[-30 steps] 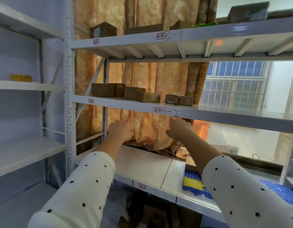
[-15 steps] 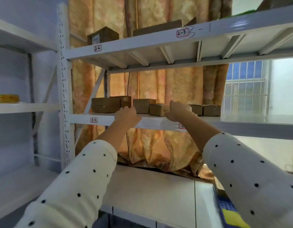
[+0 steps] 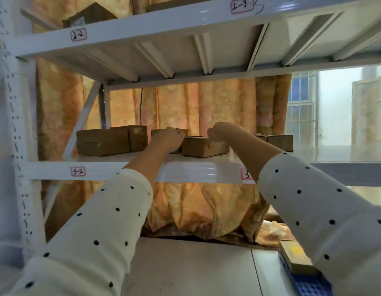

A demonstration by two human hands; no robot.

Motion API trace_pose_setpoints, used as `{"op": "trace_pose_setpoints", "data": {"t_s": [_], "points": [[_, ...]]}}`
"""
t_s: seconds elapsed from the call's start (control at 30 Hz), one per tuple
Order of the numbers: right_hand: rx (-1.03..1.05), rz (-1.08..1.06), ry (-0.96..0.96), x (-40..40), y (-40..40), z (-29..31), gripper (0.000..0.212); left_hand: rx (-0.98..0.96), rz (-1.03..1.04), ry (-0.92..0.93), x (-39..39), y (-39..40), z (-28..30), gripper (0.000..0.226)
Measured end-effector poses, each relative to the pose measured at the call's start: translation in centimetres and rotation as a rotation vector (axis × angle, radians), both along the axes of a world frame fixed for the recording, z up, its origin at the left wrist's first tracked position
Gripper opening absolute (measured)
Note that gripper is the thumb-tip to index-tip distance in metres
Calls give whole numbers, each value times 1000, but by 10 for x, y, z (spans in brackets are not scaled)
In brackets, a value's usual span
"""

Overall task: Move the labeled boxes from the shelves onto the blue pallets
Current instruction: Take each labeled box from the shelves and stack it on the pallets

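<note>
Middle shelf (image 3: 196,167): white metal; its front edge carries a red-bordered tag reading "3-2" (image 3: 78,171); a second tag (image 3: 246,173) to the right shows only a "3", the rest hidden by the right sleeve.
Marked box (image 3: 204,146): brown cardboard, standing on the middle shelf between the two hands; "4-" is handwritten on its front face.
Left hand (image 3: 168,139): raised above the middle shelf, just left of the marked box; the fingers curl forward onto the box behind (image 3: 181,133), though I cannot tell whether they grip it.
Right hand (image 3: 219,133): just above the marked box's right top edge, fingers curled; whether it holds anything cannot be told.
Other boxes: a stacked pair (image 3: 102,142) and one more (image 3: 138,137) on the middle shelf left of the marked box; two small ones (image 3: 279,141) to its right.
Upper shelf (image 3: 164,22): above the middle shelf, tagged "2-2" (image 3: 78,34) and "2-3" (image 3: 239,5), with scrawled pen marks after the latter.
Blue pallet (image 3: 309,285): low and to the right, below the middle shelf, mostly hidden by the right sleeve.
Curtain (image 3: 206,107): orange, patterned, hanging behind the middle shelf.
</note>
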State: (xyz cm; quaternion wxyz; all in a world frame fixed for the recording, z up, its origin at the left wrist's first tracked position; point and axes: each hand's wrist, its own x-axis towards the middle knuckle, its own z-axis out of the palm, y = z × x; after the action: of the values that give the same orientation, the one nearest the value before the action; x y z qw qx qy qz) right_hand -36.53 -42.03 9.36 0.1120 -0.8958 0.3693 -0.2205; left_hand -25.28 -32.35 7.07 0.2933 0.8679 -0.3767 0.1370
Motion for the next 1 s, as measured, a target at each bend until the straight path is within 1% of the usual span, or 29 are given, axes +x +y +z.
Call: {"op": "trace_pose_setpoints", "data": {"t_s": [0.13,0.23,0.33,0.43,0.5,0.6,0.67,0.73,0.8,0.87,0.9,0.93,1.0], "points": [[137,16,50,-4,-12,13,49,-15,-48,45,17,-21,3,43],[213,-12,123,8,-22,10,55,-79,-139,171,33,-39,3,39],[209,-50,192,24,-28,4,47,-96,-239,288,49,-50,3,40],[251,-101,182,33,-32,-1,45,-67,-296,377,62,-51,2,47],[278,-125,126,37,-31,-3,49,-70,-358,436,70,-52,1,54],[295,-150,44,40,-22,-7,51,-105,-444,443,78,-50,-3,58],[292,-145,-42,43,-20,-9,52,-133,-502,433,79,-47,-4,53],[311,-137,-166,44,-17,-12,51,-188,-574,437,77,-41,-7,42],[325,-104,-298,44,-13,-15,48,-236,-650,417,76,-36,-10,29],[317,-64,-425,42,-6,-19,41,-276,-713,434,73,-30,-12,23],[312,-45,-483,40,-5,-21,38,-284,-739,455,70,-28,-13,25],[304,-32,-531,37,-3,-23,41,-285,-757,475,68,-26,-13,33],[287,-14,-590,30,5,-26,51,-296,-774,487,60,-24,-16,59]]}}
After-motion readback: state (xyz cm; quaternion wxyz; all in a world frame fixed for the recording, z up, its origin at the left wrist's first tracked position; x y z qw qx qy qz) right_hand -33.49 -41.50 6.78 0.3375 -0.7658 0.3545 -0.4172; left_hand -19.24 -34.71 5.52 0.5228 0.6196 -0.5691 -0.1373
